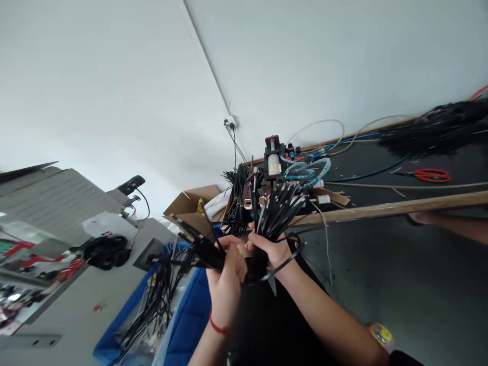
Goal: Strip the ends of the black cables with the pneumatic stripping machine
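A thick bundle of black cables [277, 211] fans out upward from my right hand [271, 250], whose fingers are wrapped round it. Many of the cable ends are stripped and show small pale or pinkish tips. My left hand [230, 263], with a red string round the wrist, grips the bundle's other part, and black cable ends [196, 241] stick out to the left from it. Both hands are close together, thumbs almost meeting, above my dark lap. Below them the bundle bends round in a loop, partly hidden by the fingers.
A bench with a wooden edge [400, 204] holds a small press [272, 160], blue coiled hoses [308, 170], red-handled scissors [432, 175] and a black cable pile [438, 127]. To the left are a blue bin [110, 340] with cables, a cardboard box [183, 204] and a grey machine [87, 300]. Another person's arm [453, 223] shows at right.
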A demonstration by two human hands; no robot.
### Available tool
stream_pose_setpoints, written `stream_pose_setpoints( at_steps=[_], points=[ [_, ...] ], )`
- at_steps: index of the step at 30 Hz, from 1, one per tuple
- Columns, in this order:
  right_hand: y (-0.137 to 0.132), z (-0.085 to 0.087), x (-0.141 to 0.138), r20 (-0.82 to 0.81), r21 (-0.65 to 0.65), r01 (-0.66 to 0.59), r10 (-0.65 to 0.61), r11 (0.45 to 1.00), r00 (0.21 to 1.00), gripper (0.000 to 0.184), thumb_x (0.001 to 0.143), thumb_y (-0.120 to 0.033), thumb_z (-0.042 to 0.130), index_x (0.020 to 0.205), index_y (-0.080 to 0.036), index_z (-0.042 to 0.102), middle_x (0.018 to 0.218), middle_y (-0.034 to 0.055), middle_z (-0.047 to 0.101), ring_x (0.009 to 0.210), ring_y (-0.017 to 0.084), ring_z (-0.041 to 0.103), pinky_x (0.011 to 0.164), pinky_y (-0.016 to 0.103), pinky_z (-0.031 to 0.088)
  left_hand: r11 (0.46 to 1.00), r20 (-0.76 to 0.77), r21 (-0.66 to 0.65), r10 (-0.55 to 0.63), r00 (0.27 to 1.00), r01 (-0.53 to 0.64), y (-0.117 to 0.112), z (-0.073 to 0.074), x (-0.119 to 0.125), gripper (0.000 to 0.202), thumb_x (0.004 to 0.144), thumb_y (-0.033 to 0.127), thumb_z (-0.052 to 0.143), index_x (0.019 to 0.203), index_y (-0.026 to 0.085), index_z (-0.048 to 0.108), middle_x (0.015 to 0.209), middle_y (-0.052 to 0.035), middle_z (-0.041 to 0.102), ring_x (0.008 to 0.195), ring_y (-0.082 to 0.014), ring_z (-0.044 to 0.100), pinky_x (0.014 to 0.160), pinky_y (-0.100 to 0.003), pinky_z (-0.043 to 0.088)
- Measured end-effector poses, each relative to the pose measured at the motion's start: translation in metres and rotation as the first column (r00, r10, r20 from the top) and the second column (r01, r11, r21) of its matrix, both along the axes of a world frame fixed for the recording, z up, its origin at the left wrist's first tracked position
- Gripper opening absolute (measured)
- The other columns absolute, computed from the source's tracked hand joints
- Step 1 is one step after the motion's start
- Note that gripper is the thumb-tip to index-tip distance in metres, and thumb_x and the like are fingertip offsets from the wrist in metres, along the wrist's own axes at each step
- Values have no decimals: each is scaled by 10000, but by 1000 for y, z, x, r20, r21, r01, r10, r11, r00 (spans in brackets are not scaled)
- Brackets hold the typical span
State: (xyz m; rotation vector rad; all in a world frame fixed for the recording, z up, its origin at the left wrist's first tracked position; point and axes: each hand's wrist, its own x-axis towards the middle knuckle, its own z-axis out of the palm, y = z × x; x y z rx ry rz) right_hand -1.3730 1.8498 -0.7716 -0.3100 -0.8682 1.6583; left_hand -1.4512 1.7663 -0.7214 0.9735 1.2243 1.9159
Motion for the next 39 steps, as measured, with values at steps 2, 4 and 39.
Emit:
stream_pose_setpoints(
  at_steps=[2,4,39],
  points=[
    [0,5,2,-1,7,-13,13,1000,1000,327,856,-472,865,959,-183,753,651,-12,714,619,181,683,742,352,604,999,51,32,3,999,-5,-5,-2,-2,277,898,434,840,899,189,710,475,139,283,394,-45,204,380,-153,266],
    [-1,7,1,2,31,-32,32,999,1000,302,882,-457,834,931,-176,735,641,-3,709,607,168,667,689,315,571,1000,101,18,5,995,-7,-10,-4,-5,282,882,425,857,898,185,711,470,135,304,395,-45,221,386,-154,292],
    [26,-6,-7,-82,132,-380,392,916,916,232,893,-347,790,1061,-212,703,753,40,798,632,212,710,666,327,540,993,313,-96,91,946,-64,4,-51,-45,233,893,420,843,876,213,735,411,119,313,354,-59,256,392,-181,353]
  ],
)
